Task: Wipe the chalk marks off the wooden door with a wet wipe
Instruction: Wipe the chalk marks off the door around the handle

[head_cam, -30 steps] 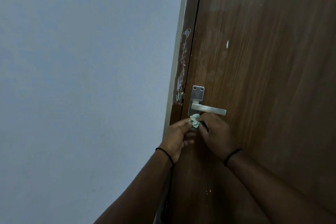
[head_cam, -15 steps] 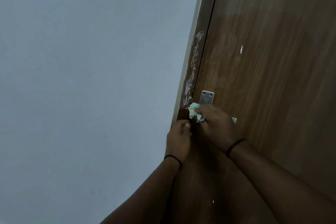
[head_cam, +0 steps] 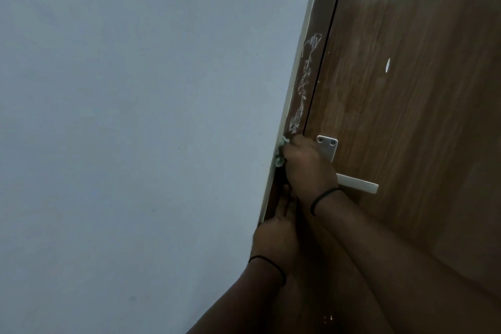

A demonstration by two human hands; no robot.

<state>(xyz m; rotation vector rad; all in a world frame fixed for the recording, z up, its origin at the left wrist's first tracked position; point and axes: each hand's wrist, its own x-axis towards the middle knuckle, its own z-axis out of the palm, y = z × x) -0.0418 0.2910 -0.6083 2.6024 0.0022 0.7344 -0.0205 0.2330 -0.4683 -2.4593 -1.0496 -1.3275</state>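
Observation:
A brown wooden door (head_cam: 406,116) fills the right side. White chalk scribbles (head_cam: 303,89) run down the dark door frame strip beside it. My right hand (head_cam: 306,168) grips a crumpled pale green wet wipe (head_cam: 362,153) and presses it against the frame just below the lowest chalk marks. My left hand (head_cam: 276,236) rests lower on the frame, fingers pointing up along it and holding nothing I can see. Both wrists wear black bands.
A metal lever handle (head_cam: 357,186) with its plate (head_cam: 327,147) sticks out from the door right of my right hand. A small white spot (head_cam: 388,65) marks the door panel. A plain pale wall (head_cam: 135,116) covers the left.
My right hand carried the wipe left from under the handle to the frame, under the chalk marks. My left hand let go of the wipe and dropped lower on the frame.

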